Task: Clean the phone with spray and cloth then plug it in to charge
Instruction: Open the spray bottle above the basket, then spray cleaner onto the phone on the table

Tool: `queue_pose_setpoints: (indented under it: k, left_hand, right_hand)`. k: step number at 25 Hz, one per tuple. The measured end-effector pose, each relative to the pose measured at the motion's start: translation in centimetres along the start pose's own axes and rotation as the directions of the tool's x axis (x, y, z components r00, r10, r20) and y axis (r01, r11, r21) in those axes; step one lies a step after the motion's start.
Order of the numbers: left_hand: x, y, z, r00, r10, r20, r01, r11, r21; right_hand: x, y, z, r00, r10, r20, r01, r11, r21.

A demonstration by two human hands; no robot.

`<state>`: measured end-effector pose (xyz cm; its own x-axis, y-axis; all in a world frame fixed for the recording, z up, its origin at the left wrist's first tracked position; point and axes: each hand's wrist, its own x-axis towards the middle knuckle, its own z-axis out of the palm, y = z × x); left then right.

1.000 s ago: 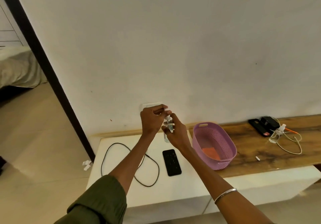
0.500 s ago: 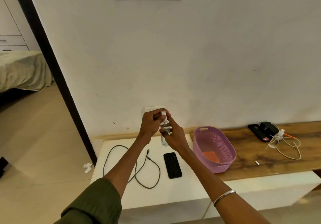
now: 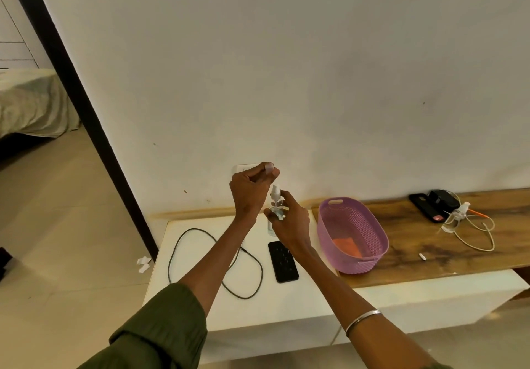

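Observation:
My right hand (image 3: 291,219) grips a small clear spray bottle (image 3: 275,208) upright above the white cabinet top (image 3: 200,305); its white nozzle is bare. My left hand (image 3: 249,189) is just above it, fingers pinched on the bottle's clear cap (image 3: 269,168), lifted off the nozzle. A black phone (image 3: 283,261) lies flat on the cabinet below my hands, partly hidden by my right wrist. A black charging cable (image 3: 218,257) loops to its left. An orange cloth (image 3: 345,247) lies inside the purple basket (image 3: 372,231).
A wall socket (image 3: 242,167) sits behind my left hand. On the wooden shelf (image 3: 430,251) to the right lie dark devices (image 3: 433,205), a second small spray bottle (image 3: 460,209) and a cream cable (image 3: 476,234). A doorway opens at left.
My left hand has pulled the cap up off the spray bottle's nozzle. The right hand keeps the bottle in about the same place.

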<state>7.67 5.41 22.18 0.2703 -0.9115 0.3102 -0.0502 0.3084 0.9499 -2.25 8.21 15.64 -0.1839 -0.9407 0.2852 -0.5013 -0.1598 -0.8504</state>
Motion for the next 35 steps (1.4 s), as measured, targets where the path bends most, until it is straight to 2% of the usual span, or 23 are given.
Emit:
queue_pose_setpoints:
  k: [2,6,9,12,15,21,24,27,29,32,35]
  left_hand:
    - [0.6,-0.7,-0.2,1.000,-0.009,0.015,0.008,1.000,0.028]
    - [1.2,-4.7,-0.6,1.000,-0.012,-0.002,0.012,0.960,0.280]
    - [1.5,-8.6,-0.8,0.998,-0.020,0.054,0.000,0.936,0.352]
    - [1.0,-13.6,-1.1,0.992,-0.107,0.067,0.067,0.898,0.434]
    - [0.6,-19.1,-1.2,0.978,-0.201,0.048,0.141,0.819,0.557]
    - [-0.7,-28.9,-1.7,0.960,-0.249,0.130,0.045,0.593,0.804]
    - [-1.3,-31.5,-1.5,0.950,-0.274,0.149,0.034,0.567,0.823]
    - [-1.2,-32.4,-1.4,0.960,-0.232,0.156,-0.005,0.543,0.840]
    - [-1.4,-32.0,-1.5,0.946,-0.268,0.180,-0.001,0.553,0.833]
    - [-1.8,-31.5,-1.7,0.910,-0.331,0.251,-0.045,0.523,0.851]
    - [-3.2,-31.1,-2.3,0.862,-0.323,0.390,-0.140,0.589,0.796]
  right_hand:
    - [-0.2,1.3,0.0,1.000,0.011,-0.001,-0.011,1.000,-0.013]
    - [-0.1,4.4,0.0,0.998,0.053,0.020,-0.053,0.999,-0.002]
    - [0.4,6.8,0.2,0.997,0.072,0.038,-0.073,0.997,0.007]
    - [0.8,9.5,0.4,0.994,0.101,0.050,-0.102,0.995,0.014]
    - [1.4,13.2,1.1,0.990,0.127,0.059,-0.129,0.991,0.039]
    - [2.0,19.3,2.5,0.981,0.172,0.090,-0.175,0.984,0.029]
    - [2.0,21.0,3.1,0.975,0.187,0.119,-0.192,0.981,0.027]
    - [1.4,21.5,3.1,0.975,0.193,0.110,-0.206,0.970,0.126]
    - [0.8,21.4,2.9,0.983,0.171,0.064,-0.180,0.966,0.185]
    - [0.8,20.9,2.5,0.992,0.112,0.058,-0.123,0.963,0.241]
    - [0.8,21.4,1.8,0.997,0.040,0.068,-0.051,0.985,0.166]
